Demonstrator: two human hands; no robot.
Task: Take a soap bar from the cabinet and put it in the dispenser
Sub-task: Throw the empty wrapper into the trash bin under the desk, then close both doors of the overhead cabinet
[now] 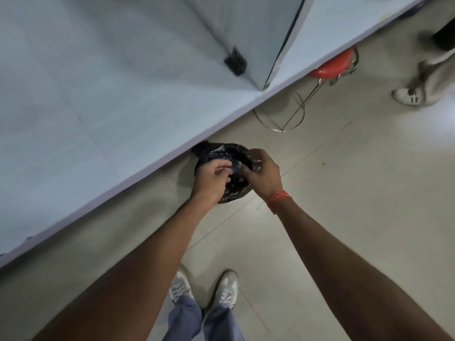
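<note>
Both my hands are held over a small bin lined with a black plastic bag (216,153) that stands on the floor at the edge of the white counter (98,119). My left hand (213,179) and my right hand (264,173) meet above the bin, fingers pinched on a small piece of clear plastic wrapper (236,168) between them. A red thread is tied round my right wrist. I cannot make out a soap bar; whatever lies under my right palm is hidden. No cabinet or dispenser is recognisable.
A white box-like unit (246,40) stands on the counter. A red stool with a metal frame (330,67) sits under the counter edge to the right. Another person's legs and white shoe (408,96) are at the far right. My own feet (204,291) are on the tiled floor.
</note>
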